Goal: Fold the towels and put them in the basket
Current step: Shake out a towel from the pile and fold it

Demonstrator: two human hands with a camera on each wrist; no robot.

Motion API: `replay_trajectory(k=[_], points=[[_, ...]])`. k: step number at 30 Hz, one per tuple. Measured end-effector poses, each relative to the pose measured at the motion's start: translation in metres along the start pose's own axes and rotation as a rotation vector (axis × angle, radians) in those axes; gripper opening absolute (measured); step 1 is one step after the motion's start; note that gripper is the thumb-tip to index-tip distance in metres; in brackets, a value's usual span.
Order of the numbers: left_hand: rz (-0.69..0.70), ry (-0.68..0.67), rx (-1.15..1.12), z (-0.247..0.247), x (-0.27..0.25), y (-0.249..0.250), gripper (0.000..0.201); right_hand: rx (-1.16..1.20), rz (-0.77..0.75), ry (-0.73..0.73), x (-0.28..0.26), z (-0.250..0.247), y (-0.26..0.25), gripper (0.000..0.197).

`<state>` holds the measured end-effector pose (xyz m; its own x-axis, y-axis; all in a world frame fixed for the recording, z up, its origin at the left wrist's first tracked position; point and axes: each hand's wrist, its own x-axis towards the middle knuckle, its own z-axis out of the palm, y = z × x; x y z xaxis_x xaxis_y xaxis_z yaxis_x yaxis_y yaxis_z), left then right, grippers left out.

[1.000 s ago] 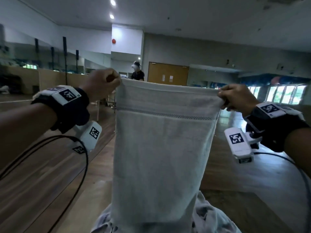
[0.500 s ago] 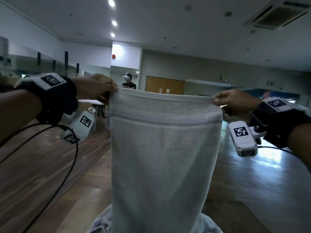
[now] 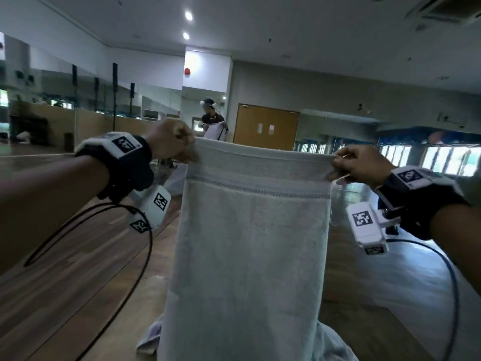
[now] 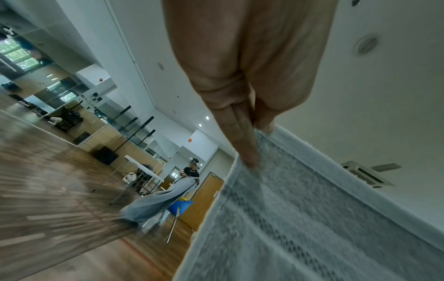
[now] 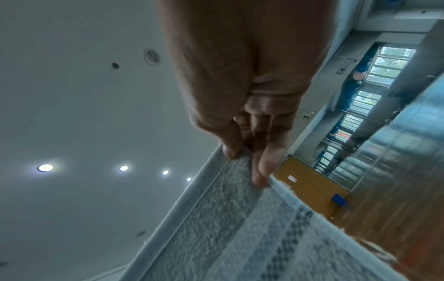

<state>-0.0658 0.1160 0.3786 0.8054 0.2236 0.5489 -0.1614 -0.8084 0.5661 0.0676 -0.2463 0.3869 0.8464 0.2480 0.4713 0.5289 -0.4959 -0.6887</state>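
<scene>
Wooden double door (image 3: 266, 127), red wall alarm (image 3: 187, 71), ceiling lights (image 3: 188, 16), distant person (image 3: 211, 118).

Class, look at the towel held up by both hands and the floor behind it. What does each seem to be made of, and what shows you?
Towel: looks like pale cotton terry, matte and nubby, with a flat woven band near the top edge. Floor: seemingly wood or wood-look planks, brown with streaky grain and a slight sheen.

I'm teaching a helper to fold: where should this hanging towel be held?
By its two top corners, one from each side, as the left hand and right hand pinch the towel now: the hem stretches level and the cloth hangs flat.
</scene>
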Motion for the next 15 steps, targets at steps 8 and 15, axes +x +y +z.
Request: replay_trajectory(k=[8,15], points=[[0.12,0.038,-0.033,0.088,-0.057,-0.087,0.018,-0.018,0.055,-0.031,-0.052,0.065,0.073,0.007],[0.092,-0.304,0.061,0.195,-0.2,-0.197,0.005,-0.301,0.109,-0.406,-0.174,0.143,0.195,0.008]])
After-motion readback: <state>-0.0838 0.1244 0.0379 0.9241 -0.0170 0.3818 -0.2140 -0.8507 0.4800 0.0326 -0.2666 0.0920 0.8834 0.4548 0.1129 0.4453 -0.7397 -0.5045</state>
